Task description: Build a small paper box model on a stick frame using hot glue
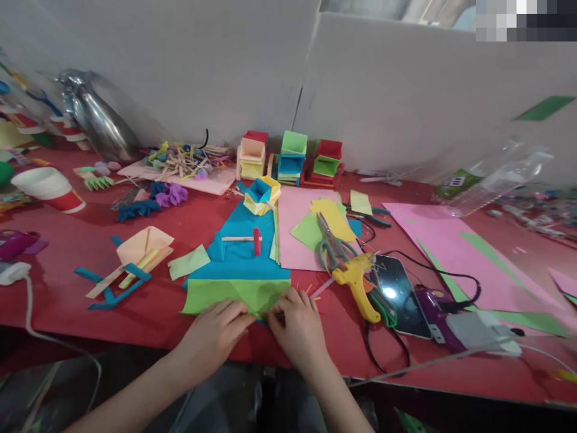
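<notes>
Green paper [238,291] at counter [148,322] front, long side facing the person, lying over the near part of blue paper [238,272]. Left hand [220,325] on its near edge, about mid-length, fingers bent, thumb close to the index finger. Right hand [297,319] on the same edge toward the right end, fingers curled, thumb facing the left hand. Small gap between the hands. Paper sits directly under and just beyond both grips, touching both; most of it shows past the fingertips. Can't tell if either grip is clamped on the edge or just pressing it: undersides hidden.

Beyond the green paper, on the blue: a stick piece [241,239] with a red end. Right of it, pink sheets [300,240], scissors [333,240], yellow glue gun [358,282], phone [401,294]. Left, a paper-and-stick model [146,246] with blue legs. Three stacks of coloured paper boxes [292,159] by the wall, metal jug [101,117] far left.
</notes>
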Tool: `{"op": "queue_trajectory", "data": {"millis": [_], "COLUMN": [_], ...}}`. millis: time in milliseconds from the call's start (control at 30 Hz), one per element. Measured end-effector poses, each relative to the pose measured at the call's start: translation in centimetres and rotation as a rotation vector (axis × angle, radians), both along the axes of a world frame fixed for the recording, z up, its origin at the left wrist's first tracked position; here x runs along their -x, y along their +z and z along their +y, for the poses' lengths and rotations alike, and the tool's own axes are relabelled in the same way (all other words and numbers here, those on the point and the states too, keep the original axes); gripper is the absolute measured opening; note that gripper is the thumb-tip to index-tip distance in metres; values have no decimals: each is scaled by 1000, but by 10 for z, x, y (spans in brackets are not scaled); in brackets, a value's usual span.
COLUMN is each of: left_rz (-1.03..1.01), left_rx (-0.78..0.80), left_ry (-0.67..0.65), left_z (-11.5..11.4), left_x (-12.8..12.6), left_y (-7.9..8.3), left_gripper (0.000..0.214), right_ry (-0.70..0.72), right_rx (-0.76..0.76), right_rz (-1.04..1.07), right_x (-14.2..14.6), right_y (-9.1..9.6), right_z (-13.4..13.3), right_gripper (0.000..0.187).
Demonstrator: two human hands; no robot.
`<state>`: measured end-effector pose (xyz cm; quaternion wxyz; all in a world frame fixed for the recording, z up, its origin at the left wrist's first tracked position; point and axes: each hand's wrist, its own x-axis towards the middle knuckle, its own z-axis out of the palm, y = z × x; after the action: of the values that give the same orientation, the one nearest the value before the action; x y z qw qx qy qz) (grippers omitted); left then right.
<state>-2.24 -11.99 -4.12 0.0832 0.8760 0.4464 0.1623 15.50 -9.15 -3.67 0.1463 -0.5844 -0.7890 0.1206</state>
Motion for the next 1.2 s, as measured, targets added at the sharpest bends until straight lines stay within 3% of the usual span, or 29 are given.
{"op": "queue_trajectory", "data": {"millis": [167,400,533,867,1033,1100,1200], "left_rz": [-200,-374,-380,-366,-354,-337,-292], "left_rx": [104,378,451,369,285,237,151], "left_ry": [7,-9,-16,47,57,53,48], "left_z": [11,19,24,18,18,18,17], "left_x": [13,22,27,24,20,19,18], "left_y": [-15,-8,-8,-16,-17,-18,-18], "left_gripper": [22,22,20,17,17,17,17], "right_ry": [7,-6,17,-31,-17,78,294], "right_rx": [-18,-67,-59,-48,-114,-166,-199], "right_rz": [-16,-72,-89,-41,-59,-40,11], "right_x": [0,-3,-6,-21,-18,-16,-15], "right_y": [-1,-3,-3,-2,-6,-9,-13], "right_z": [-1,-6,-5,-1,-4,-6,-9], "right_gripper": [17,9,5,18,11,2,17]}}
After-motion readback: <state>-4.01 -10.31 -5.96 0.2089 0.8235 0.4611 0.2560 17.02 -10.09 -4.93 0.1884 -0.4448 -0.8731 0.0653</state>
